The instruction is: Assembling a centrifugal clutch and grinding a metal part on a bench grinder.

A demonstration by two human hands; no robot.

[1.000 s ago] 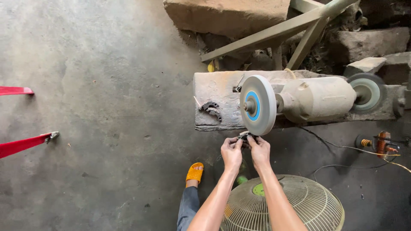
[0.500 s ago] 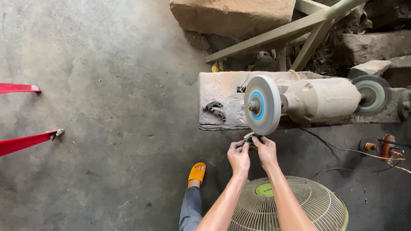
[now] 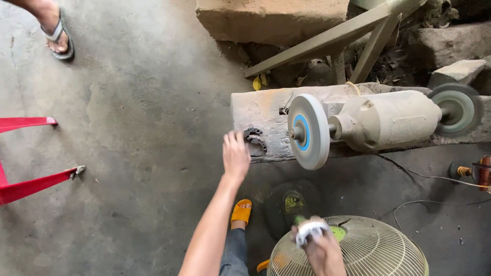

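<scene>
Since the earlier frame both of our hands have left the grinding wheel [image 3: 307, 131], where they were held together at its lower rim; they are now well apart.

Left to right: at the far left edge we see a red frame [image 3: 25, 186] on the concrete floor [image 3: 138, 128], and in the far left corner another person's foot in a sandal [image 3: 57, 31]. Our left hand [image 3: 236, 155] is stretched out, fingers spread and holding nothing, just left of a dark ring-shaped metal part [image 3: 255, 139] that lies on the near left end of the stone block [image 3: 261, 110]; we cannot tell whether the fingertips touch it. Below that arm our own foot shows in an orange slipper [image 3: 241, 212].

Right of the ring stands the grey wheel with its blue centre, mounted on the dusty motor [image 3: 388, 119], whose right end carries a second, darker wheel [image 3: 455, 108]. Our right hand [image 3: 318, 246] is near us, low in the frame above the wire fan guard [image 3: 368, 250], fingers closed around a small pale metal piece [image 3: 308, 231]; blur hides its shape. Behind it lies a dark round disc [image 3: 291, 202]. Cables [image 3: 424, 176] run along the floor at right.
</scene>
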